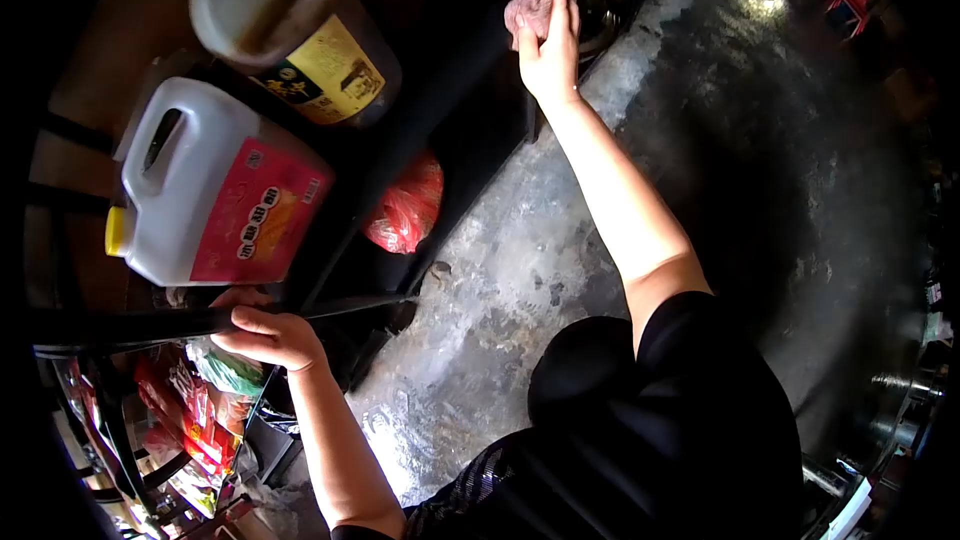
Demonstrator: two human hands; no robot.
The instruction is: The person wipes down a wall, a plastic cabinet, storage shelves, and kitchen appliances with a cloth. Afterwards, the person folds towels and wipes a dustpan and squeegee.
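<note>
My right hand (552, 55) is closed on a crumpled pink cloth (530, 13), pressed to a dark upright post of the rack at the top. At the lower left, my left hand (275, 338) is wrapped round a black rack bar (150, 328). Just above that hand, a white jug (190, 175) with a yellow cap and a red label lies tilted in view. Beyond it is a larger clear jug (290, 20) with brown liquid and a yellow label. A red plastic bag (408, 205) rests on the dark shelf between the two hands.
Colourful packets (195, 415) fill the space below the bar at the lower left. Worn grey concrete floor (520, 240) runs diagonally beside the rack. A red stool-like object (850, 5) is at the upper right, and metal items line the right edge.
</note>
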